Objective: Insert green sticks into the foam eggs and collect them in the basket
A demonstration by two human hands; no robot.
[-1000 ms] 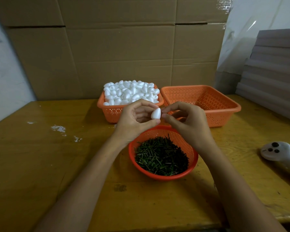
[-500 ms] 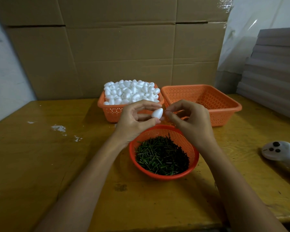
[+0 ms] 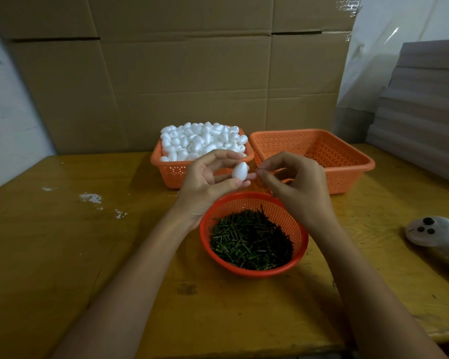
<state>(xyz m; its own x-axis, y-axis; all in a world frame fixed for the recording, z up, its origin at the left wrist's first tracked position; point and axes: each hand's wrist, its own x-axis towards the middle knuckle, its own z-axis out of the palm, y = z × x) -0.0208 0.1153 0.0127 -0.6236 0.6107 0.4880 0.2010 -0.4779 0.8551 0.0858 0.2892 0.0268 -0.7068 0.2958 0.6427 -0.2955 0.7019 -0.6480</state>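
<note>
HEAD VIEW

1. Left grip point(image 3: 205, 182). Clamped on one foam egg point(image 3: 240, 171), thumb beneath, fingertips above; held clear of the tabletop point(image 3: 62, 229). One end of the egg turned toward the right grip, presumably to offer that end for piercing.

2. Right grip point(image 3: 296, 187). Thumb and forefinger pressed together, tips meeting the offered end of the egg. Judged to be pinched on a single green stick, though the stick itself is too fine to make out. Other fingers loosely curled.

3. Round orange basket point(image 3: 305, 239) of green sticks point(image 3: 252, 240). Directly beneath both grips, toward the body. Likely set there for the shortest reach and to catch a dropped stick.

4. Egg supply basket point(image 3: 171, 172), square, orange, heaped with loose foam eggs point(image 3: 200, 141). Just beyond the left grip, on the side of the holding hand.

5. Collecting basket point(image 3: 347, 177), square, orange. Just beyond the right grip and close beside the supply basket; whether touching it, cannot tell. Perforated floor in plain sight, no finished egg seen inside. Judged handy for a short drop once the stick is seated.

6. Sundries. White handheld controller point(image 3: 436, 234) well to the right of the right grip. White flecks point(image 3: 91, 198) on the tabletop left of the left grip. Cardboard cartons point(image 3: 182, 73) far beyond both grips. Stacked grey sheets point(image 3: 425, 99) at far right.

Step in hand: insertion, judged early in the task.
</note>
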